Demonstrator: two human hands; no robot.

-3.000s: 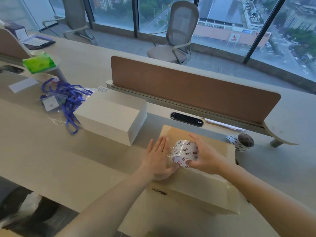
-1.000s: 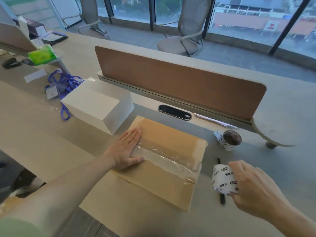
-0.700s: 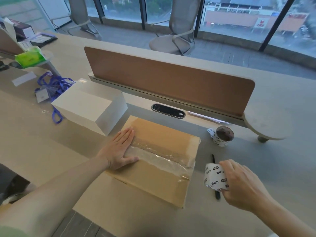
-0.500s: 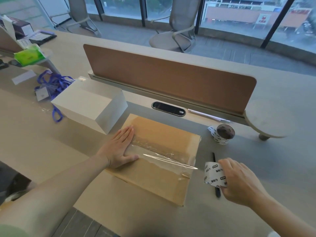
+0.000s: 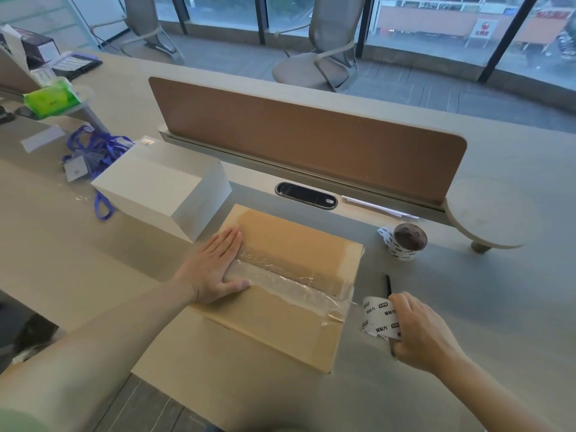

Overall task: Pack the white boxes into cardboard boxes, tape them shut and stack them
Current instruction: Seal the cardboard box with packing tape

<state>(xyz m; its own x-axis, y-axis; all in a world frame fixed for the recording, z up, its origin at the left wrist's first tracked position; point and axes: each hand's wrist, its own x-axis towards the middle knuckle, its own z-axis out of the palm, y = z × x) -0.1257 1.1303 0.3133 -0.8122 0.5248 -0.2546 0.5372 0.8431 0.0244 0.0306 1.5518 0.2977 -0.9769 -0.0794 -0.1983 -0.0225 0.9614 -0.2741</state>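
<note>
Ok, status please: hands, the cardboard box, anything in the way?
Left hand flat on cardboard box, pressing tape strip. Right hand grips tape roll off box's right end. Slim black tool on desk by roll.

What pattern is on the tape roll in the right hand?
The round tape roll is white with small black printed labels, best seen in the head view.

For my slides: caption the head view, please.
The left hand presses flat on the taped cardboard box; right hand grips the tape roll beside it.
</note>
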